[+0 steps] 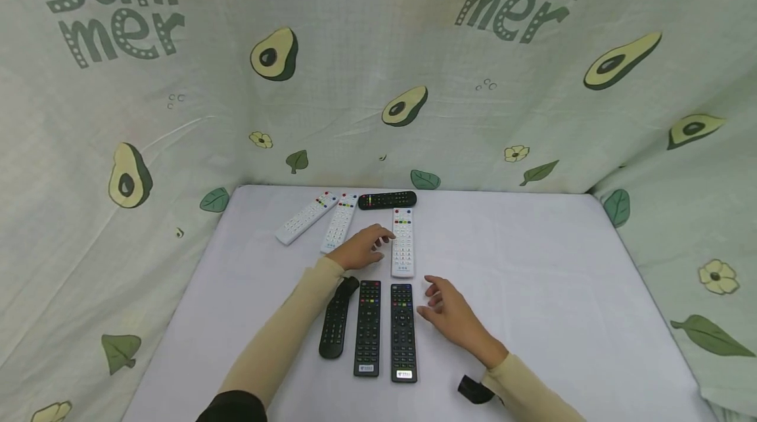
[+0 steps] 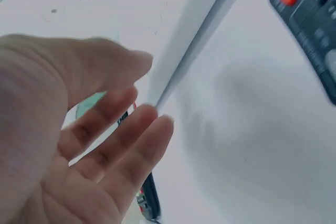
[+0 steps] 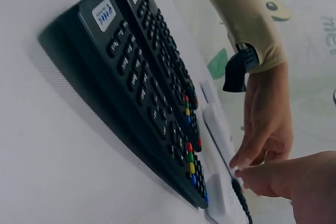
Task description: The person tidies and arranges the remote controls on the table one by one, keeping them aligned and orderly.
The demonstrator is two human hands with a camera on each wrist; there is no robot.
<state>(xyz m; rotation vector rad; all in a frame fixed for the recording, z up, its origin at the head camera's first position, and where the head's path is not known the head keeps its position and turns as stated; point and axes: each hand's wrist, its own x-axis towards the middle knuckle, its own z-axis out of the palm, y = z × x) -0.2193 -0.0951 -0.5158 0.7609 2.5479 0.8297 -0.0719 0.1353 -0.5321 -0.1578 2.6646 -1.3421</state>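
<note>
My left hand [image 1: 362, 248] hovers with loosely bent fingers, its fingertips right at the left edge of a white remote control [image 1: 403, 244]. In the left wrist view the thumb and fingers of the left hand [image 2: 89, 124] stand apart, and the side of the white remote [image 2: 186, 40] overlaps the fingertips. My right hand [image 1: 452, 310], relaxed and holding nothing, is just right of a black remote control [image 1: 403, 333]. A second black remote [image 1: 368, 330] and a third black remote [image 1: 334, 323], partly under the left wrist, lie beside it.
Farther back, a black remote [image 1: 387, 200] lies crosswise above the white one. Two more white remotes, one slanted [image 1: 306, 218] and one steeper [image 1: 340, 223], lie to its left. A patterned curtain [image 1: 343, 34] stands behind the white table [image 1: 532, 264].
</note>
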